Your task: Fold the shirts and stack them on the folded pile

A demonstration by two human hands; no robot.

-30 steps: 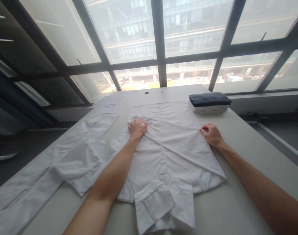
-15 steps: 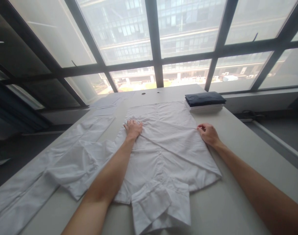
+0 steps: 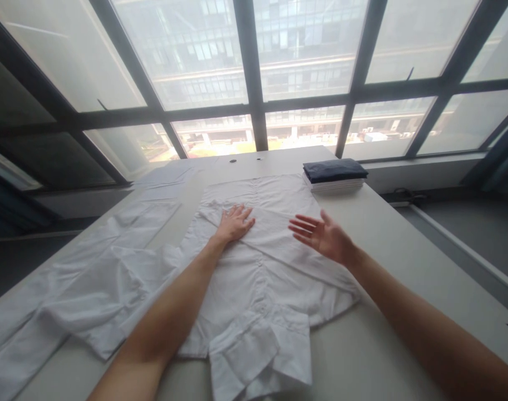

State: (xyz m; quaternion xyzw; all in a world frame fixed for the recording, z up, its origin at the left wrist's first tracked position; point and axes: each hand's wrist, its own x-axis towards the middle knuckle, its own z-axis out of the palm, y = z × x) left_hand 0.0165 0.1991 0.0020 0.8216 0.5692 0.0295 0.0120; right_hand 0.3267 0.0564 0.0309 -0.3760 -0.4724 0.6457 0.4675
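A white shirt (image 3: 274,278) lies spread on the table, its collar end toward me and its fabric creased in diagonal folds. My left hand (image 3: 236,223) rests flat on the shirt's upper left part with its fingers spread. Over the shirt's right side, my right hand (image 3: 320,236) is stretched open, palm turned sideways and thumb up, holding nothing. It seems to be above the cloth; whether it touches I cannot tell. Part of the shirt's left side is hidden under my left forearm.
More white garments (image 3: 99,278) lie loosely along the left side of the white table (image 3: 395,267). A stack of folded clothes (image 3: 335,172), dark navy over white, sits at the far right. Large framed windows (image 3: 304,50) stand behind the table.
My right hand has let go of the shirt's right edge, opened and moved left over the cloth. My left hand has flattened and spread slightly. The view has turned a little to the right.
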